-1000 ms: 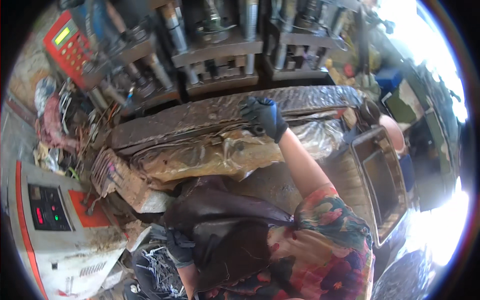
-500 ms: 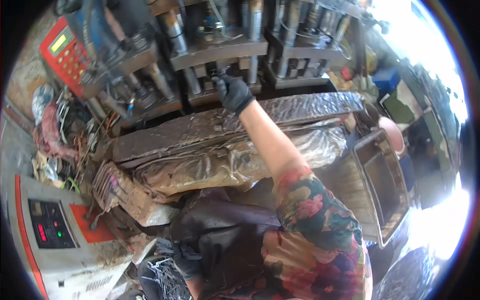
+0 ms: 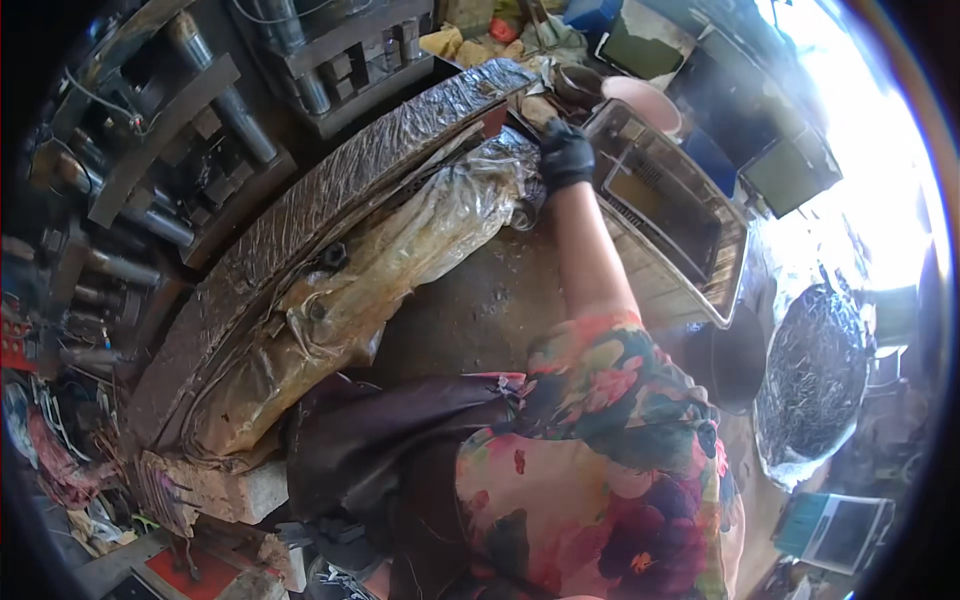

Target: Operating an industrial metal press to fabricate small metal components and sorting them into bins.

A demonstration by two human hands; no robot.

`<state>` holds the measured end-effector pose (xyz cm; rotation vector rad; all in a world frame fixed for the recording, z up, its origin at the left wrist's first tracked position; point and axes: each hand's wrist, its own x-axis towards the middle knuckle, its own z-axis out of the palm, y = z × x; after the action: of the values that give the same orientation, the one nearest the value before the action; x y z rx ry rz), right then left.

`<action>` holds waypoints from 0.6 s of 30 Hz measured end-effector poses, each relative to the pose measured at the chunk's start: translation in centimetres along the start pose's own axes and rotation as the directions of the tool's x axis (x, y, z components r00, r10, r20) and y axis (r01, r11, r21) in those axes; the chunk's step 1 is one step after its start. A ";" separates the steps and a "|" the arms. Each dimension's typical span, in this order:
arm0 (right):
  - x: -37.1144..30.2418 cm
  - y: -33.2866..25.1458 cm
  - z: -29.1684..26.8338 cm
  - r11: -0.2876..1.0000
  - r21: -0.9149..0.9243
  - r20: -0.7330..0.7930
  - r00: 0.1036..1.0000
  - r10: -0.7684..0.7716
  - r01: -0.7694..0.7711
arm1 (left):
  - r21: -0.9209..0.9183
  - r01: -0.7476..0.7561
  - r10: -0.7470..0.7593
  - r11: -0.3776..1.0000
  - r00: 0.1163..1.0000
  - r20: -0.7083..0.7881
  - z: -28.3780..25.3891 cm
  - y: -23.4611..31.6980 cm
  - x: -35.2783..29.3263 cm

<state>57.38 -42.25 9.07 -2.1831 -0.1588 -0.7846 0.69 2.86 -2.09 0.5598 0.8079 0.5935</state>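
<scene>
My right hand [image 3: 566, 157], in a black glove, is stretched out at the far left corner of a pale rectangular plastic crate [image 3: 735, 290]. Its fingers are curled; whatever they may hold is hidden. Low in the picture, beside the dark apron [image 3: 385, 430] on my lap, is my gloved left hand [image 3: 350, 543]. Its fingers appear closed around thin grey strips [image 3: 296, 534], partly hidden. Below it, more grey strips [image 3: 330, 577] show at the lower edge. A dark, flat mesh-like insert [image 3: 665, 205] lies inside the crate.
A long plastic-wrapped ledge [image 3: 330, 180] runs before the metal presses [image 3: 225, 120]. Crumpled clear sheeting [image 3: 400, 250] hangs along it. A pink basin [image 3: 643, 103] stands beyond the crate; a foil-like round bundle [image 3: 815, 375] sits at right. A brick-like block [image 3: 225, 490] lies lower left.
My right hand has moved from the middle press, right and toward me, to the crate's corner. The view has turned right. My left hand stays low beside the apron.
</scene>
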 end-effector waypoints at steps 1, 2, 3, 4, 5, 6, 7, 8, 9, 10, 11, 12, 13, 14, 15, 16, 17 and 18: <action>-0.8 -2.2 1.2 0.906 -0.375 0.052 0.980 -0.193 0.198 | 0.006 -0.017 0.017 1.000 1.000 -0.001 -0.2 0.5 -0.5; -2.4 -7.0 4.1 0.952 0.071 -0.104 0.951 -0.291 0.299 | 0.000 -0.036 0.036 0.999 0.999 0.000 -0.5 0.9 -1.0; -3.9 -10.9 6.7 0.841 0.540 0.101 0.990 -0.094 0.024 | -0.013 -0.054 0.054 0.998 0.998 0.014 -0.3 1.4 -1.7; -6.1 -15.1 9.1 0.418 0.775 0.472 0.874 0.115 -0.474 | -0.026 -0.065 0.066 0.998 0.997 0.042 0.1 1.8 -2.1; -8.6 -18.6 11.0 0.201 0.696 0.686 0.721 0.101 -0.690 | -0.047 -0.068 0.072 0.997 0.993 0.089 0.5 1.5 -2.1; -11.5 -21.8 12.1 0.099 0.568 0.817 0.575 0.052 -0.817 | -0.088 -0.063 0.076 0.994 0.984 0.164 1.9 1.1 -1.9; -13.6 -24.6 11.6 0.361 0.514 0.838 0.546 -0.017 -0.778 | -0.126 -0.045 0.077 0.991 0.963 0.259 3.4 0.7 -1.0; -15.6 -26.4 11.3 0.435 0.439 0.892 0.440 -0.106 -0.786 | -0.167 -0.040 0.098 0.985 0.930 0.354 4.9 0.6 -0.5; -17.2 -28.1 11.1 0.514 0.378 0.925 0.325 -0.195 -0.770 | -0.200 -0.046 0.127 0.979 0.901 0.414 6.7 0.5 -0.3; -19.2 -30.6 10.4 0.613 0.328 0.944 0.254 -0.209 -0.718 | -0.231 -0.066 0.162 0.971 0.890 0.426 8.2 0.7 -0.7; -22.2 -31.4 11.3 0.618 0.310 0.947 0.176 -0.269 -0.722 | -0.281 -0.078 0.167 0.957 0.937 0.308 10.0 0.9 -1.8; -25.3 -31.7 12.6 0.510 0.213 0.950 0.053 -0.309 -0.833 | -0.323 -0.126 0.186 0.938 0.969 0.162 11.5 1.6 -3.5; -27.7 -32.4 13.3 0.405 0.089 0.935 -0.063 -0.349 -0.910 | -0.341 -0.190 0.238 0.920 0.966 0.104 10.7 1.7 -4.7; -28.9 -33.2 13.2 0.427 0.072 0.920 -0.106 -0.378 -0.902 | -0.313 -0.236 0.276 0.920 0.957 0.087 10.3 1.6 -5.4; -30.0 -34.0 13.0 0.542 0.071 0.867 -0.217 -0.448 -0.837 | -0.282 -0.270 0.304 0.921 0.949 0.082 10.1 1.4 -5.8; -30.7 -34.7 12.7 0.640 0.092 0.812 -0.315 -0.492 -0.763 | -0.290 -0.291 0.325 0.912 0.943 0.076 10.6 1.8 -6.6; -31.1 -35.3 12.6 0.648 0.095 0.806 -0.324 -0.496 -0.756 | -0.299 -0.301 0.335 0.905 0.940 0.068 10.4 1.7 -6.8; -31.1 -35.8 12.5 0.550 0.751 0.586 -0.014 -0.810 -0.365 | -0.328 -0.276 0.318 0.903 0.944 0.082 10.2 1.5 -6.7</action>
<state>25.82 -4.69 7.85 -1.2327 -1.4891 0.8865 4.65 -2.93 7.97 0.4266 0.4877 0.9382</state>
